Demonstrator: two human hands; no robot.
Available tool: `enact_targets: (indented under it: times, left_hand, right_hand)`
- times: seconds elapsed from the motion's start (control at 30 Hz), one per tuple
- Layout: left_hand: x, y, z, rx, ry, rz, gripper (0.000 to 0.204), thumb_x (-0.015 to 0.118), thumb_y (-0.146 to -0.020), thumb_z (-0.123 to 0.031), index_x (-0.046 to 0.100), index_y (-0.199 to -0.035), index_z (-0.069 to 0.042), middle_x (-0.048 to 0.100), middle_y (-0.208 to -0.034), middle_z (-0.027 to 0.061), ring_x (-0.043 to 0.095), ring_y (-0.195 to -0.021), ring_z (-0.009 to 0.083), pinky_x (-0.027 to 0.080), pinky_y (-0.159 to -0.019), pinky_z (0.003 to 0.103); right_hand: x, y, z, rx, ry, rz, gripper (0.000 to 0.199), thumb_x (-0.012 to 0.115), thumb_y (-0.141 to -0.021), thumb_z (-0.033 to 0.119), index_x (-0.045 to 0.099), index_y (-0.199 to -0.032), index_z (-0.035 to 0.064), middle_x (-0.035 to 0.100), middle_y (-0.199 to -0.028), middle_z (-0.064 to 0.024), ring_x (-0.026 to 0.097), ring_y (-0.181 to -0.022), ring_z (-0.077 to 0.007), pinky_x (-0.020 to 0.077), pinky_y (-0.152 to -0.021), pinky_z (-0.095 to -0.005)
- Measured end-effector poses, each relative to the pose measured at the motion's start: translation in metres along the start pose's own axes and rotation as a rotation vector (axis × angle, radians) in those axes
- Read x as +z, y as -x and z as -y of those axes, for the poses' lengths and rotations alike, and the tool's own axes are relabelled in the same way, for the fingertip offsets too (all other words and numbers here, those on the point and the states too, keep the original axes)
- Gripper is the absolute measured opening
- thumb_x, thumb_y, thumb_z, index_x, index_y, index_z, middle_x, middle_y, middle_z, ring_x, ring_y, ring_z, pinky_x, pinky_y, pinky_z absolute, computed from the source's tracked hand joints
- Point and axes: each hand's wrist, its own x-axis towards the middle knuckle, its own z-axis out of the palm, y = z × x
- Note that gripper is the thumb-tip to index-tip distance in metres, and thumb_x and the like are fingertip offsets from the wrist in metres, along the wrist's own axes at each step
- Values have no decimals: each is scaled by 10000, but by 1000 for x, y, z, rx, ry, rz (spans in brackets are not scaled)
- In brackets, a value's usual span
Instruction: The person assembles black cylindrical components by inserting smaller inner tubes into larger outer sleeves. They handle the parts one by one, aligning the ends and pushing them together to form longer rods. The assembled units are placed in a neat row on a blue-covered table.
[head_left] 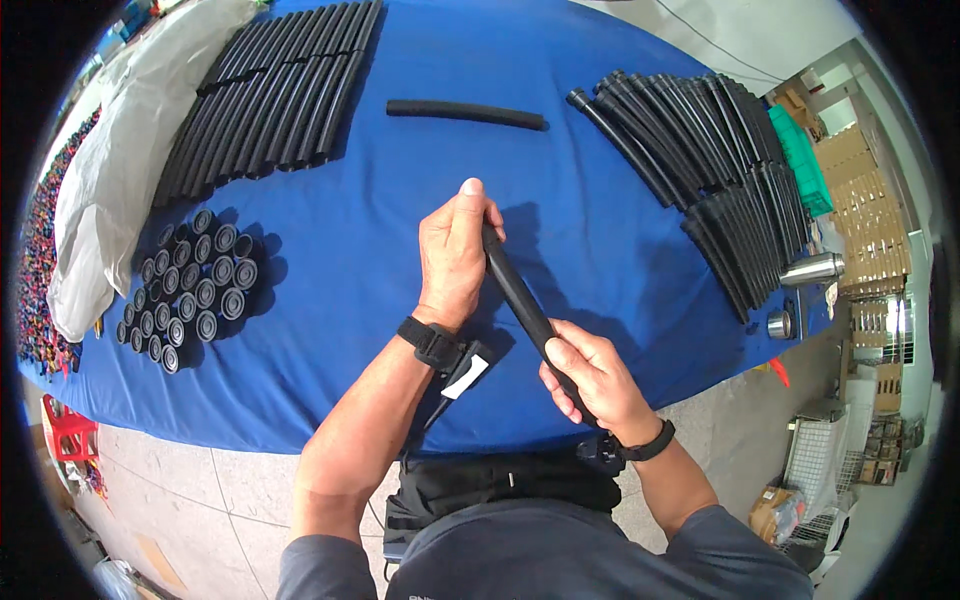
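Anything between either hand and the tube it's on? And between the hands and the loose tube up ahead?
Nothing visible on either count. Left hand is at the far end of the black tube, right hand nearer the body, both bare. Only blue tablecloth shows between them and the loose black tube.

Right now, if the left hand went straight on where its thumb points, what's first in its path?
Likely the lone black tube lying crosswise on the blue cloth, ahead of the left hand. Height above the cloth is unclear from this view, so it might pass over the tube.
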Motion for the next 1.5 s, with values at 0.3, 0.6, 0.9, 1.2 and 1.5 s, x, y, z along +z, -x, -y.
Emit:
enact_targets:
  times: [0.3, 0.6, 0.9, 1.2, 1.5]
  left_hand:
    - [-4, -2, -2, -94, 107, 59, 582, 481, -1049, -589, 652, -921, -48, 613, -750, 45, 557, -707, 132, 433, -632, 301]
    - [-20, -13, -12, -442, 696, 19, 569, 537, -989, -654, 634, -978, -93, 475, -675, 3, 468, -592, 135, 416, -536, 287]
    - [-14, -8, -14, -375, 635, -90, 530, 515, -1027, -599, 586, -856, -103, 420, -629, -18, 407, -528, 111, 344, -473, 277]
    - [-14, -9, -16, -386, 597, -73, 518, 496, -1044, -581, 577, -850, -107, 394, -612, -25, 382, -514, 121, 338, -480, 298]
    - [-17, -7, -18, -384, 546, -76, 544, 480, -1045, -593, 561, -854, -90, 467, -630, 8, 478, -521, 153, 431, -489, 324]
  right_hand:
    - [3, -1, 5, -32, 303, -126, 410, 546, -1081, 248, 520, -1430, 33, 578, -734, -15, 567, -538, -76, 485, -469, -244]
    - [-14, -9, -11, -1, -151, 138, 488, 581, -1054, 180, 437, -1498, 35, 586, -863, -43, 620, -595, -109, 508, -488, -246]
    - [7, -7, -8, -17, 311, 47, 504, 581, -1061, 269, 421, -1489, 57, 506, -577, 13, 516, -454, -77, 421, -410, -266]
    - [13, -5, -11, -109, 538, -85, 504, 612, -1038, 276, 442, -1458, 53, 566, -609, -30, 581, -492, -128, 471, -465, -312]
    - [23, -4, -7, -67, 520, -116, 453, 613, -1014, 167, 478, -1417, 10, 585, -626, -55, 580, -478, -141, 462, -456, -313]
